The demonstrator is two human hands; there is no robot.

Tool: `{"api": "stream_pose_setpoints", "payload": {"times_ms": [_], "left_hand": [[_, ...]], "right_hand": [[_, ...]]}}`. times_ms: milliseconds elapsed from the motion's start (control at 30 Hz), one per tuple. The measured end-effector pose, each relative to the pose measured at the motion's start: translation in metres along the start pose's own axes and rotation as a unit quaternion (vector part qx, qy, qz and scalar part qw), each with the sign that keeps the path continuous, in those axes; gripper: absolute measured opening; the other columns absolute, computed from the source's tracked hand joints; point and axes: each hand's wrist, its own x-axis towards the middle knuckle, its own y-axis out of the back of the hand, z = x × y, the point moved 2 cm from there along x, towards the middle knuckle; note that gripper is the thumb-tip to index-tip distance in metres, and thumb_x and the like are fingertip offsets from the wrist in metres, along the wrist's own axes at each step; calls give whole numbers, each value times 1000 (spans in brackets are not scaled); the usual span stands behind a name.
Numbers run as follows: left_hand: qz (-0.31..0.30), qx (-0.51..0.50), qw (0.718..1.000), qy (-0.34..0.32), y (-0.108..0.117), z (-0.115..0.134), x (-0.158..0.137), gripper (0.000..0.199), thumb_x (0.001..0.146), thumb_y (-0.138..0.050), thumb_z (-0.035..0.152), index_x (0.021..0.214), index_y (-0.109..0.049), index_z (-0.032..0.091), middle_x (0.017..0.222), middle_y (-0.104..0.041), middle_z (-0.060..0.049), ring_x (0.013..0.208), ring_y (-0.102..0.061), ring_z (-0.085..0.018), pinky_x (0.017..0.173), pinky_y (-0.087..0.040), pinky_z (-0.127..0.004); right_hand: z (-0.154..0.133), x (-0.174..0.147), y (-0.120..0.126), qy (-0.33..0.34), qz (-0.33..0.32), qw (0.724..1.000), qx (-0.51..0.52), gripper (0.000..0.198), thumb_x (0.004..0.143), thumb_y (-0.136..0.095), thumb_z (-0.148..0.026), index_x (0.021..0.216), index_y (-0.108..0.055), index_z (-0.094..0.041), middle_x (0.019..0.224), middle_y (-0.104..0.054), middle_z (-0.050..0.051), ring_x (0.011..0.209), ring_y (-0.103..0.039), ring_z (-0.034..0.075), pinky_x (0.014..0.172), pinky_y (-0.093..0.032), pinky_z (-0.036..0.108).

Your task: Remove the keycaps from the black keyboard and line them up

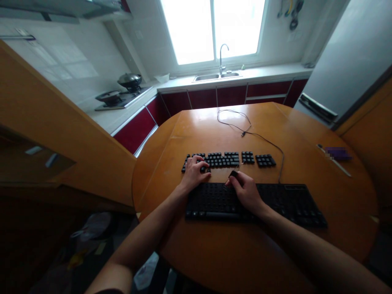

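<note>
A black keyboard [211, 200] lies near me on the wooden table, its left part stripped of most keycaps. Beyond it, rows of loose black keycaps [222, 160] stand grouped in keyboard order. My left hand [195, 173] rests at the left end of these rows, fingers apart over the keycaps. Above the keyboard, my right hand [245, 190] is closed round a small keycap puller [233, 174] with a black handle and thin wires. Whether a keycap sits in its wires is too small to tell.
A cable [266, 138] runs from the keyboard and loops across the round table [190, 134]. At the right lie a thin white stick [337, 164] and a blurred purple item [340, 153]. Behind are a sink [208, 77], a stove [125, 99] with pans, and a fridge [346, 61].
</note>
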Motion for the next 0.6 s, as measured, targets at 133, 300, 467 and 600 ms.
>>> {"api": "stream_pose_setpoints", "payload": {"times_ms": [133,300,467,600], "left_hand": [[0,10,1000,15,-2,3,1,40,67,-88,32,102,-70,25,120,-57,-5,116,-48,-29,104,-39,-47],[10,27,999,21,-4,3,1,39,72,-83,33,107,-67,25,123,-56,-6,117,-48,-30,103,-39,-46],[11,32,999,38,-4,0,1,42,71,-82,32,110,-67,26,124,-56,-5,115,-48,-30,101,-41,-45],[13,32,998,43,-2,0,2,41,72,-81,32,110,-68,26,124,-56,-5,116,-48,-29,102,-41,-45]], "right_hand": [[0,0,0,-3,-4,1000,1,27,98,-56,-36,79,-67,-19,77,-70,4,74,-66,20,72,-48,31],[0,0,0,-2,-5,1000,1,27,97,-56,-36,79,-67,-19,76,-70,3,73,-65,20,72,-47,31],[-2,0,0,-2,-5,1000,5,27,97,-56,-36,79,-67,-19,77,-71,4,74,-66,20,73,-48,31],[-5,-1,2,-1,-5,1000,2,28,97,-56,-37,79,-67,-19,77,-70,4,74,-66,20,72,-48,31]]}}
